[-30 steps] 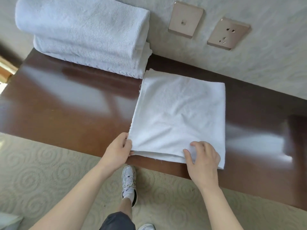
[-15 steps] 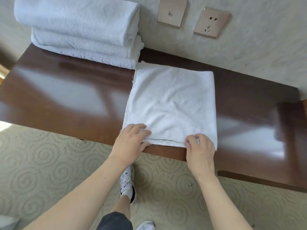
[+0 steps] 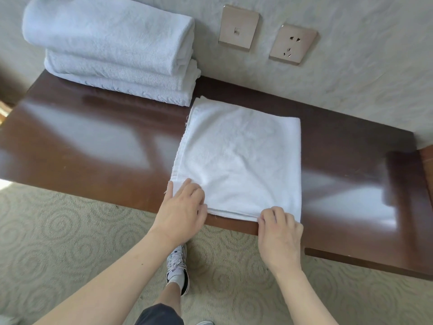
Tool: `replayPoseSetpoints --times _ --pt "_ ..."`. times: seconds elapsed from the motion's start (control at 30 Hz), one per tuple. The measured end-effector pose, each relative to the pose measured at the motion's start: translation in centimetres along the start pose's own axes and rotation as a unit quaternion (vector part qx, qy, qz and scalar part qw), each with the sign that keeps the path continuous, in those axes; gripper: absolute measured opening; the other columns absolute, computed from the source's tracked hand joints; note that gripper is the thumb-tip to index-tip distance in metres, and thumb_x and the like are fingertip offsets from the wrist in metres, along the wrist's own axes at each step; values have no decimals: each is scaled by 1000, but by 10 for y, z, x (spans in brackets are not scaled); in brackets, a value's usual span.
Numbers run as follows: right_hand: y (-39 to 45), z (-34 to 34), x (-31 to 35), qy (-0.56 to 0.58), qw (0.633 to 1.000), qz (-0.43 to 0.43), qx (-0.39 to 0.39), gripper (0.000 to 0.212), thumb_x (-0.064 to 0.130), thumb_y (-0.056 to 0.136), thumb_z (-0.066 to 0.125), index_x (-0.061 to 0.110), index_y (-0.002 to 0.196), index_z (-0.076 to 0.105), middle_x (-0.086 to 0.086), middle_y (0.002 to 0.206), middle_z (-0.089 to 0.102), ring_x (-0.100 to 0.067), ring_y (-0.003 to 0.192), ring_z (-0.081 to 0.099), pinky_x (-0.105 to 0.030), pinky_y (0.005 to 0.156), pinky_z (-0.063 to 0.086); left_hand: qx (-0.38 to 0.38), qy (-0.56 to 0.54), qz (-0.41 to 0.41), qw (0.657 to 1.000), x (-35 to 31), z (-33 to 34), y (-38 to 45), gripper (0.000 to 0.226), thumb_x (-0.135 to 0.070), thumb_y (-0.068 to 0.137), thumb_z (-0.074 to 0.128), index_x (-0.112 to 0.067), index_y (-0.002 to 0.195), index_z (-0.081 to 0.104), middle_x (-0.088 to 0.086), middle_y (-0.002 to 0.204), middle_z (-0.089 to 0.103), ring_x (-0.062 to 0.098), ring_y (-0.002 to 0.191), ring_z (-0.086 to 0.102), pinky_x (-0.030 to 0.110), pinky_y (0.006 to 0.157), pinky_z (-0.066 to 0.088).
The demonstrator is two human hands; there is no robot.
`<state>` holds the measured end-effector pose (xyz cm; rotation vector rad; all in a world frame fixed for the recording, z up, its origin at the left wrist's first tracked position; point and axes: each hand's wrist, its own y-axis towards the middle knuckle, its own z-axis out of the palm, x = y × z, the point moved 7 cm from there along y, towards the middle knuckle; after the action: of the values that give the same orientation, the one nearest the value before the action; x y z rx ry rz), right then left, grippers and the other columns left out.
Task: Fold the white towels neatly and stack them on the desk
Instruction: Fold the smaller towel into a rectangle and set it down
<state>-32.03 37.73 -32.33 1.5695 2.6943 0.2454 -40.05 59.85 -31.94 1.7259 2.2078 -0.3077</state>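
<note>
Dark glossy desk [image 3: 93, 146] against wall. Folded towel [image 3: 241, 160] at near edge; left hand [image 3: 181, 207] flat on near-left corner, right hand [image 3: 278, 231] pinching near-right corner, fingertips hidden. Towel stack [image 3: 112, 52] at far-left corner, cut off.

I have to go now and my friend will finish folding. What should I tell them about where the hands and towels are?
Left hand: fingers flat on the near left corner of the folded towel, pressing it down.
Right hand: pinches the towel's near right corner at the desk edge.
Towels: this one lies folded flat mid-desk; the stack of folded towels sits at the back left against the wall, touching the flat towel's far corner.
Done: stack made, this towel partly folded.
Left: probably another fold, then put it on the stack.
</note>
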Motion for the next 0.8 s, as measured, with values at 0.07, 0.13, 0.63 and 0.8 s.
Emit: replayPoseSetpoints --times 0.07,0.13,0.63,0.8 --pt "-11 -3 12 19 999 21 27 20 32 97 39 20 92 55 3 88 54 -26 72 50 -38 65 37 -4 3 -57 998 -7 -5 10 33 -39 89 40 -14 82 59 6 98 55 35 117 56 55 103 41" --pt "-12 -5 25 73 995 35 51 18 35 99 34 24 94 48 7 78 53 -23 65 49 -37 61 37 -10 3 -95 995 -15 -4 27 45 -43 90 37 -9 93 66 13 107 56 42 126 50 56 104 41" --pt "216 53 56 65 972 -116 195 49 40 107 29 37 156 28 0 168 15 -24 156 8 -49 124 5 162 137 45 976 20 41 140 91 -82 86 11 -34 156 -19 3 164 -28 38 147 -30 67 115 -12" --pt "234 71 17 56 979 -13 194 61 59 99 4 46 158 2 15 167 -12 -17 154 -17 -46 123 -11 155 129 158 967 58 29 213 87 -72 86 20 -36 158 -12 -10 166 -16 23 152 -20 57 121 -8"
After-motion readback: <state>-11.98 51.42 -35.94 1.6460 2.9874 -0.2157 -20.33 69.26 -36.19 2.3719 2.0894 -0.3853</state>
